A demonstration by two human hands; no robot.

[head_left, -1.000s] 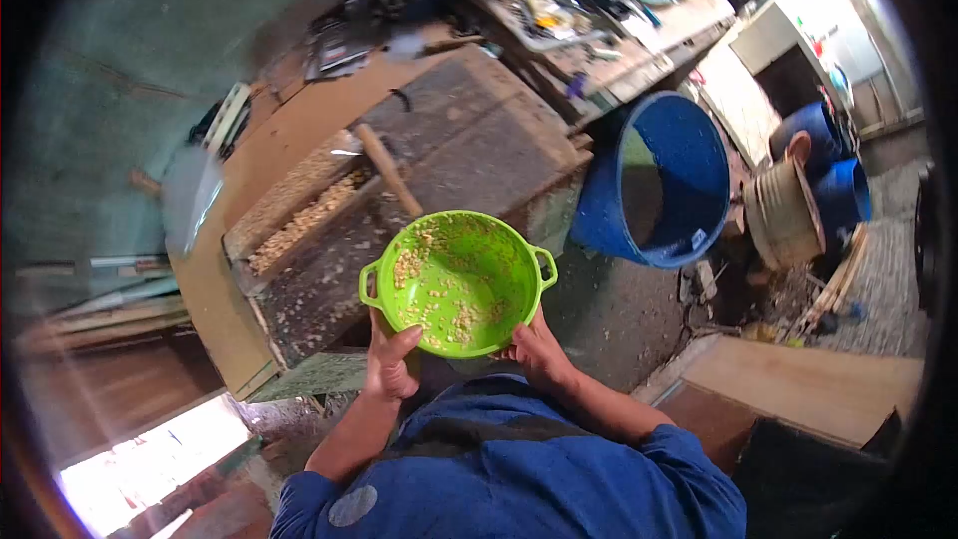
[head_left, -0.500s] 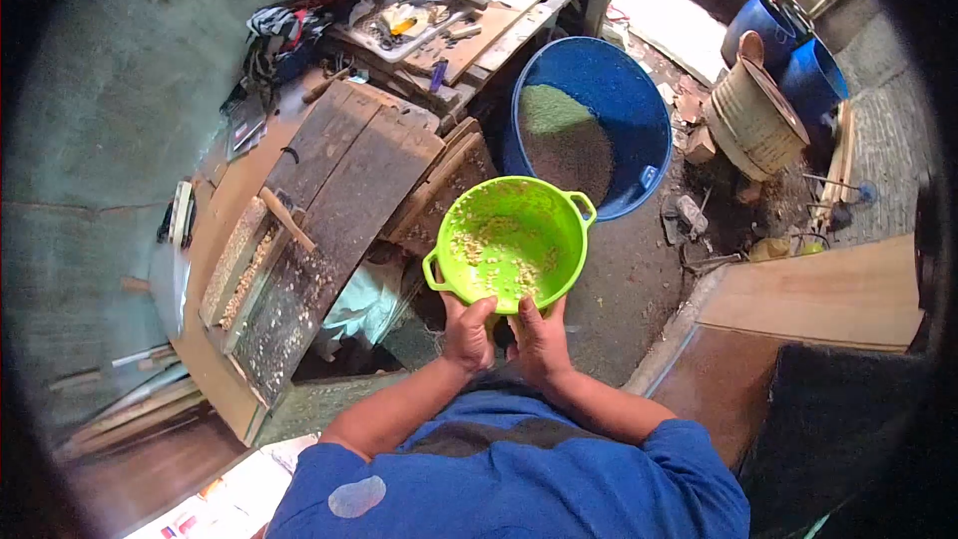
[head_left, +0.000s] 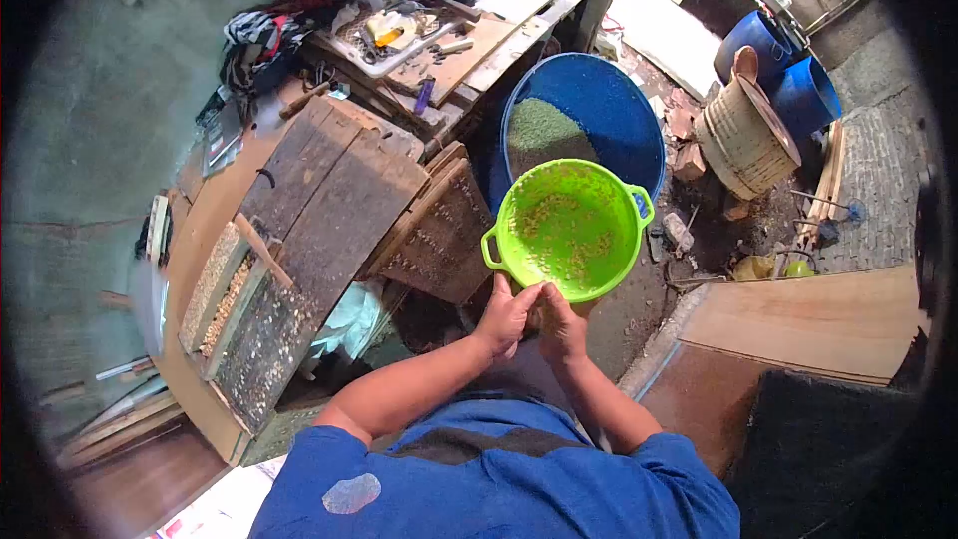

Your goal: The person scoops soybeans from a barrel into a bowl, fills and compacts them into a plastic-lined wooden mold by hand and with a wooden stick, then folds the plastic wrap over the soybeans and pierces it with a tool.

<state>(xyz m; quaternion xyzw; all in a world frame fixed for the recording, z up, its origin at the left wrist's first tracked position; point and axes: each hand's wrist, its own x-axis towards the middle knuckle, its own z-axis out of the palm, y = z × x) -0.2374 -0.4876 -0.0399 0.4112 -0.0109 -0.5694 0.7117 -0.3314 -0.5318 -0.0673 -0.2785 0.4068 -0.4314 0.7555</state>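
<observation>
Green bowl (head_left: 627, 230): was held out in front of the blue shirt (head_left: 489, 469), far edge overlapping the blue barrel (head_left: 639, 120) from my angle. Couldn't tell how high up it was.
Pale bits (head_left: 584, 248): lay loose over the bottom and partway up the wall, so a sudden tip probably would've sent some over the edge.
Near rim (head_left: 574, 296): the sketchy part imo. All the support was on this one side, so the far side's weight could've levered the bowl down if the thumbs slipped.
Side handles (head_left: 488, 250): both stuck out with nobody on them, so I figured a twist would've been hard to stop.
Blue barrel: had some greenish stuff (head_left: 547, 128) in it. A forward dip might've dropped bits in there, a sideways one onto the floor (head_left: 629, 334).
Left hand (head_left: 507, 317): gripped the near rim, thumb angled in toward the other one. Fingers mostly hidden.
Right hand (head_left: 562, 327): gripped right beside it, thumb up at the rim, fingers tucked out of sight.
Forearms: angled inward to meet there, elbows wide.
</observation>
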